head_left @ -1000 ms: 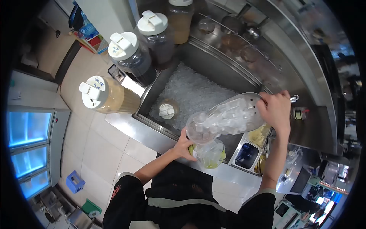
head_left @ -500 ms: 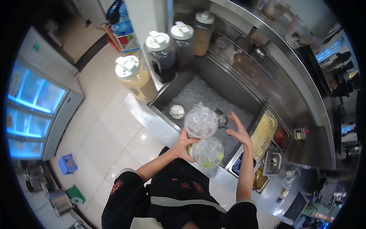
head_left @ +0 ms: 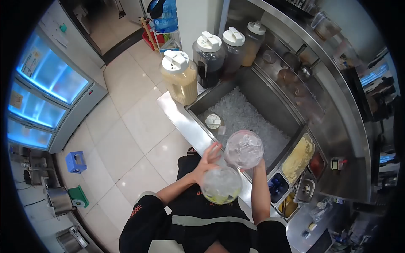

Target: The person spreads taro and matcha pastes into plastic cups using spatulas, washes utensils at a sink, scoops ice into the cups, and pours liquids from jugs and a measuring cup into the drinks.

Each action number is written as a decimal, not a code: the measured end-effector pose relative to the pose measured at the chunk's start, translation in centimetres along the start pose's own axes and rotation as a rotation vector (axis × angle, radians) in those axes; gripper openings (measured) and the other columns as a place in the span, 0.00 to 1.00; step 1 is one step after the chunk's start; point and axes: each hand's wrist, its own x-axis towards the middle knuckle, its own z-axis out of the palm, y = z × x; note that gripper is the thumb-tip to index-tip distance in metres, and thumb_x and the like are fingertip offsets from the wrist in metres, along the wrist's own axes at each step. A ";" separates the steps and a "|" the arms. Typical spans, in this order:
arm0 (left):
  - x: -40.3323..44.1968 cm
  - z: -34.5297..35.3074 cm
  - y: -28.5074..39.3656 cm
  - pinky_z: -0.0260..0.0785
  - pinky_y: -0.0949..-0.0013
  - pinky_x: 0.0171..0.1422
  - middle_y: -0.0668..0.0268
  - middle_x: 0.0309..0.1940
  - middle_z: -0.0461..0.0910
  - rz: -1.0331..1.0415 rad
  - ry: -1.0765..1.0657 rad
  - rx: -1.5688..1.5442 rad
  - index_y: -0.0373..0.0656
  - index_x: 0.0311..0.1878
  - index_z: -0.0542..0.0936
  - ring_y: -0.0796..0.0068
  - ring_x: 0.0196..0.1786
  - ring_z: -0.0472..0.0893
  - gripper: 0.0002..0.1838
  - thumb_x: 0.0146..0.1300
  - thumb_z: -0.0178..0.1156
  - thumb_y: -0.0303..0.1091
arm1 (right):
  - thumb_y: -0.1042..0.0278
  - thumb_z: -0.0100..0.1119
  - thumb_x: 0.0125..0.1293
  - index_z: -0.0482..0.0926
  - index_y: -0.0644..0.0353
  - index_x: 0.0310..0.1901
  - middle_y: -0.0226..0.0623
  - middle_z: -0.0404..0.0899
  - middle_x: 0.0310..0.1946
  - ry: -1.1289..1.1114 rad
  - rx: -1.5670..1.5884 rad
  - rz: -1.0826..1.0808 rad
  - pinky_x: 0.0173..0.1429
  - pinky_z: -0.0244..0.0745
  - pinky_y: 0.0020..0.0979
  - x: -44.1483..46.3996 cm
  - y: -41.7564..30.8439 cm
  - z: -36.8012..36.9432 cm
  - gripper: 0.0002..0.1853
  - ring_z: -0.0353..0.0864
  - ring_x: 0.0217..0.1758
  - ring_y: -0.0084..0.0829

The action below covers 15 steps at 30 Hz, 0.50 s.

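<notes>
My left hand (head_left: 206, 164) is against the upper left side of a clear cup (head_left: 221, 185) with ice and green pieces in it; some fingers stretch upward, and the cup hides part of the grip. Beside it, up and to the right, is a second clear cup (head_left: 244, 149) full of ice. My right hand (head_left: 260, 165) is closed round this cup's lower right side, largely hidden behind it. Both cups are upright, near the front edge of the steel ice bin (head_left: 202, 105). A white-lidded container (head_left: 213, 121) sits in the crushed ice (head_left: 240, 110).
White-lidded jugs, including a tan one (head_left: 181, 84) and a dark one (head_left: 209, 63), line the bin's far left edge. Food trays, one with yellow shreds (head_left: 298, 158), adjoin its right side. A blue stool (head_left: 76, 162) and a glass-door fridge (head_left: 55, 80) are at the left.
The clear scoop has left my right hand, which has moved from open to holding the ice-filled cup. My left hand's fingers have come off that cup. The cups have shifted apart.
</notes>
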 end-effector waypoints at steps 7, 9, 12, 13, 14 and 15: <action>-0.8 -14.3 -4.4 0.65 0.63 0.53 0.54 0.48 0.69 -0.084 0.335 0.339 0.37 0.55 0.63 0.61 0.49 0.71 0.42 0.35 0.71 0.41 | 0.58 0.80 0.18 0.54 0.62 0.58 0.41 0.63 0.52 0.352 -0.230 0.058 0.59 0.61 0.36 1.5 5.6 7.0 0.59 0.64 0.56 0.35; 0.4 -17.6 -5.4 0.63 0.63 0.53 0.54 0.49 0.67 -0.111 0.347 0.435 0.37 0.55 0.62 0.61 0.50 0.69 0.42 0.35 0.70 0.41 | 0.60 0.80 0.17 0.53 0.63 0.57 0.41 0.63 0.51 0.368 -0.311 0.049 0.57 0.63 0.36 0.2 9.7 8.4 0.60 0.66 0.54 0.35; 2.8 -21.1 -6.4 0.61 0.62 0.55 0.54 0.50 0.65 -0.143 0.329 0.521 0.37 0.56 0.60 0.60 0.52 0.67 0.43 0.36 0.70 0.42 | 0.61 0.81 0.16 0.53 0.63 0.57 0.41 0.64 0.50 0.452 -0.206 0.006 0.56 0.64 0.35 0.0 13.5 12.0 0.61 0.67 0.53 0.35; 3.5 -22.0 -6.7 0.60 0.62 0.55 0.54 0.51 0.64 -0.151 0.319 0.541 0.37 0.56 0.60 0.60 0.52 0.66 0.44 0.36 0.70 0.42 | 0.62 0.80 0.19 0.53 0.64 0.57 0.42 0.64 0.51 0.409 -0.195 0.010 0.56 0.64 0.35 0.4 13.9 12.8 0.58 0.66 0.53 0.35; 4.1 -22.6 -7.2 0.59 0.62 0.56 0.54 0.51 0.64 -0.158 0.309 0.555 0.36 0.56 0.60 0.59 0.53 0.66 0.44 0.36 0.70 0.42 | 0.62 0.78 0.23 0.53 0.64 0.57 0.43 0.64 0.52 0.365 -0.182 0.015 0.56 0.64 0.35 0.8 14.3 13.3 0.56 0.66 0.54 0.35; 4.5 -23.2 -7.4 0.58 0.61 0.56 0.54 0.52 0.63 -0.170 0.297 0.564 0.36 0.56 0.59 0.59 0.53 0.65 0.44 0.36 0.69 0.43 | 0.63 0.77 0.26 0.54 0.64 0.57 0.43 0.63 0.53 0.318 -0.169 0.021 0.56 0.64 0.34 1.5 14.3 13.7 0.54 0.65 0.55 0.36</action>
